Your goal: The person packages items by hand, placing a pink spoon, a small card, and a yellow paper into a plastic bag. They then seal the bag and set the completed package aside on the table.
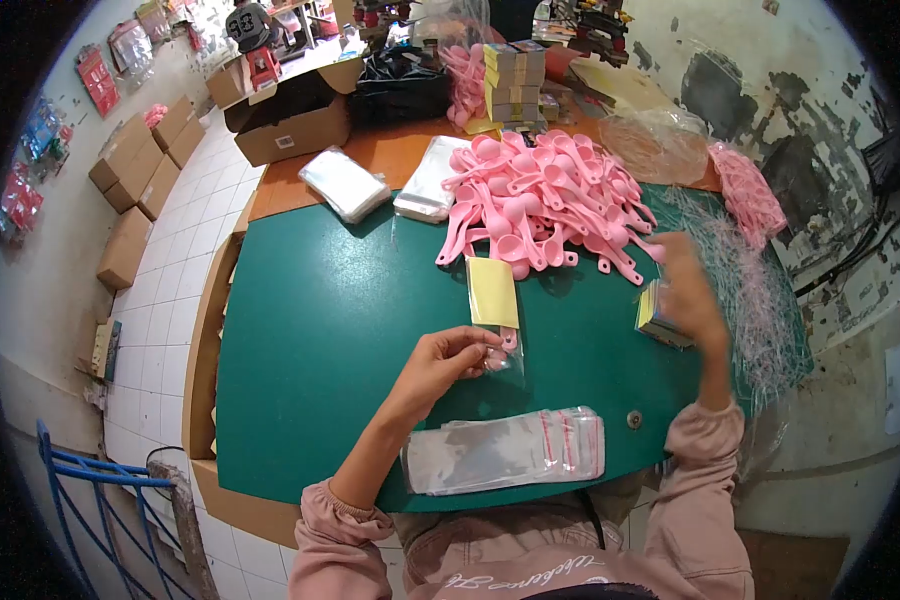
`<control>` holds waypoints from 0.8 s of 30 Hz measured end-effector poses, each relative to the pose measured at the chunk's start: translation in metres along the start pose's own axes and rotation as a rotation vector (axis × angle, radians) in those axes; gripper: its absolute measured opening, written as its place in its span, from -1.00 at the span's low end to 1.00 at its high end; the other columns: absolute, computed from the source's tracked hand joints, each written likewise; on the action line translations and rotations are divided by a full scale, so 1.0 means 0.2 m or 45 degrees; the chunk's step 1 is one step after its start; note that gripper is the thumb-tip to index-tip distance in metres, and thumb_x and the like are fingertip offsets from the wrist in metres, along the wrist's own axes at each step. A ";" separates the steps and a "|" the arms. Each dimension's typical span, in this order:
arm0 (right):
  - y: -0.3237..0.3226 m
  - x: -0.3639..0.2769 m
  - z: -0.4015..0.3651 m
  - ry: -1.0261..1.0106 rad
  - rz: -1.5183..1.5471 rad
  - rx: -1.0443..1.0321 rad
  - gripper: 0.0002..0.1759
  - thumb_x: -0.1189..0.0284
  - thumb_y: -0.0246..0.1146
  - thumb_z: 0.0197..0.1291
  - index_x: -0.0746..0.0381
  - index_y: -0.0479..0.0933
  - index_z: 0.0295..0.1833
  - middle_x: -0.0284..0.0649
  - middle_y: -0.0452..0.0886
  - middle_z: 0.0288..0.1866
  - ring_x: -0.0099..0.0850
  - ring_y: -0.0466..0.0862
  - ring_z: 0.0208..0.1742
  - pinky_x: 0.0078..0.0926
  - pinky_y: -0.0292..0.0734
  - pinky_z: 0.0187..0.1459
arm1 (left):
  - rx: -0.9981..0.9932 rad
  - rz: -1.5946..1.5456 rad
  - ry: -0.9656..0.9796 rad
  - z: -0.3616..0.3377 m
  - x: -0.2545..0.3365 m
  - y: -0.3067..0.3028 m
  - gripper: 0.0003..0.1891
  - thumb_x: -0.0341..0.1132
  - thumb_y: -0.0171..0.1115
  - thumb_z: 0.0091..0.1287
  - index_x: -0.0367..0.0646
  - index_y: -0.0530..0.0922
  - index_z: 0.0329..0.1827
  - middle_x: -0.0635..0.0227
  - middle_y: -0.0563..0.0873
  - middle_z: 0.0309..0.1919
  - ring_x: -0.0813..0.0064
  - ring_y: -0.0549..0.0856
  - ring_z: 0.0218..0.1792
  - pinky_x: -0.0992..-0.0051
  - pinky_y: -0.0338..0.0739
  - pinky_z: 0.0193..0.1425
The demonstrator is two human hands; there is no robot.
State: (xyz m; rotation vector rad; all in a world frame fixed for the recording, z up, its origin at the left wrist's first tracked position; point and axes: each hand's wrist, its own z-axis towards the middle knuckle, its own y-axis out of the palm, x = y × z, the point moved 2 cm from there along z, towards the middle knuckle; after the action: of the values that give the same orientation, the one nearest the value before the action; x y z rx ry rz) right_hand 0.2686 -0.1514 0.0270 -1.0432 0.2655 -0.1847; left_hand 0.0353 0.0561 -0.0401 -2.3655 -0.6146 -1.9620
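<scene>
My left hand (457, 352) pinches the lower end of a clear plastic bag (515, 372). A yellow card (492, 292) lies in the bag, and the pink handle end of a measuring spoon (509, 338) shows below the card. My right hand (688, 285), smeared by motion, is over a small stack of cards (658, 315) at the right side of the table. Close to its fingers is the right edge of a large heap of pink measuring spoons (545, 195). Whether the right fingers hold anything, I cannot tell.
Clear bags with red-striped flaps (510, 450) lie before me on the green table (310, 330), beside a small round metal piece (634, 419). Bag bundles (345, 185), a cardboard box (295, 125) and card stacks (515, 80) stand behind. Stringy plastic (760, 310) covers the right edge.
</scene>
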 end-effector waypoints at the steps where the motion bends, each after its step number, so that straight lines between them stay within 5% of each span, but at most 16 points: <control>1: 0.09 -0.19 0.02 -0.077 0.316 -0.120 -0.36 0.49 0.39 -0.24 0.29 0.27 0.02 -0.11 0.31 -0.06 -0.19 0.38 0.00 -0.41 0.40 -0.06 | 0.028 -0.046 0.028 0.00 0.00 0.01 -0.80 -0.35 0.05 0.34 -0.27 0.53 -0.09 0.35 0.66 -0.29 0.66 0.62 -0.24 0.69 0.49 -0.18; 2: 0.18 -0.33 0.01 -0.016 0.747 -0.293 -0.30 0.44 0.43 -0.25 0.24 0.23 0.05 -0.12 0.30 -0.08 -0.21 0.40 -0.03 -0.41 0.42 -0.09 | 0.019 -0.033 0.024 0.00 0.00 0.01 -0.80 -0.35 0.05 0.34 -0.27 0.53 -0.09 0.35 0.66 -0.29 0.66 0.62 -0.24 0.69 0.49 -0.18; 4: 0.27 -0.55 0.02 -0.049 0.513 -0.265 -0.42 0.43 0.40 -0.18 0.24 0.33 0.01 -0.12 0.30 -0.09 -0.24 0.47 -0.14 -0.35 0.44 -0.10 | 0.021 -0.088 0.116 -0.01 0.01 0.00 -0.79 -0.35 0.03 0.35 -0.28 0.54 -0.08 0.34 0.66 -0.28 0.65 0.63 -0.26 0.68 0.49 -0.17; 8: 0.39 -0.59 0.07 -0.101 0.644 -0.093 -0.62 0.52 0.35 -0.11 0.27 0.42 -0.13 -0.17 0.33 -0.18 -0.32 0.50 -0.25 -0.39 0.47 -0.19 | 0.020 -0.038 0.153 -0.05 0.08 -0.06 -0.77 -0.36 0.05 0.34 -0.26 0.46 0.00 0.31 0.66 -0.29 0.62 0.63 -0.27 0.65 0.50 -0.16; 12: 0.43 -0.54 0.05 0.003 0.951 0.020 -0.78 0.63 0.29 -0.08 0.29 0.46 -0.27 -0.20 0.34 -0.21 -0.39 0.51 -0.28 -0.51 0.48 -0.24 | -0.102 0.557 0.104 -0.03 0.07 -0.12 -0.60 -0.42 0.12 0.28 -0.12 0.22 0.14 0.26 0.66 -0.28 0.56 0.64 -0.29 0.57 0.55 -0.21; 20: 0.54 -0.46 0.00 0.363 1.573 -0.261 -0.87 0.57 0.27 0.04 0.29 0.45 -0.30 -0.32 0.35 -0.21 -0.59 0.48 -0.28 -0.66 0.47 -0.25 | 0.081 0.763 0.150 0.02 0.02 -0.09 -0.85 -0.42 0.23 0.18 -0.26 0.47 -0.25 0.38 0.61 -0.31 0.61 0.61 -0.30 0.57 0.57 -0.31; 24: 0.58 -0.46 -0.01 0.530 1.749 -0.435 -0.88 0.49 0.22 0.14 0.30 0.44 -0.28 -0.33 0.45 -0.26 -0.61 0.52 -0.32 -0.67 0.49 -0.27 | 0.185 0.817 0.258 0.02 0.01 -0.06 -0.85 -0.41 0.24 0.18 -0.26 0.49 -0.27 0.38 0.61 -0.31 0.62 0.61 -0.28 0.58 0.57 -0.32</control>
State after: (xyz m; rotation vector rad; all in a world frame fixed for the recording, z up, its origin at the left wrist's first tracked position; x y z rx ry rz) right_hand 0.1834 -0.0710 -0.0635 -0.9429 1.3518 0.9222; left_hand 0.0349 0.0692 -0.0420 -1.9093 0.0227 -1.7459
